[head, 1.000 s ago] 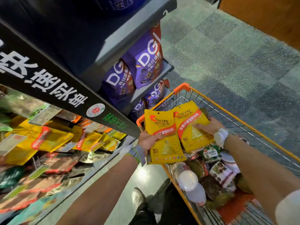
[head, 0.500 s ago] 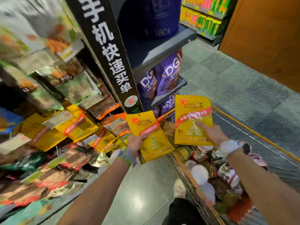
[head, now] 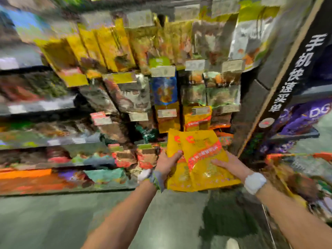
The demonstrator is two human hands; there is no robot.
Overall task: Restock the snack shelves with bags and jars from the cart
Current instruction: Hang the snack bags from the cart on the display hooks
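Lower centre: left hand (head: 166, 165) gripping yellow snack bag (head: 174, 178), right hand (head: 231, 166) gripping second yellow bag (head: 206, 159), which is overlapping it. Risk: bags snagging together, one possibly dropping during hanging.

snack shelves (head: 41, 105) are blurry but packed with bags: yellow ones (head: 107, 47) up top, a blue one (head: 164, 90) mid-rack, price tags (head: 162, 71) along the rows. purple bags (head: 303, 117) sit on the end shelf (head: 296, 136) at right, with the cart (head: 323, 155) on the grey floor (head: 53, 221) near it
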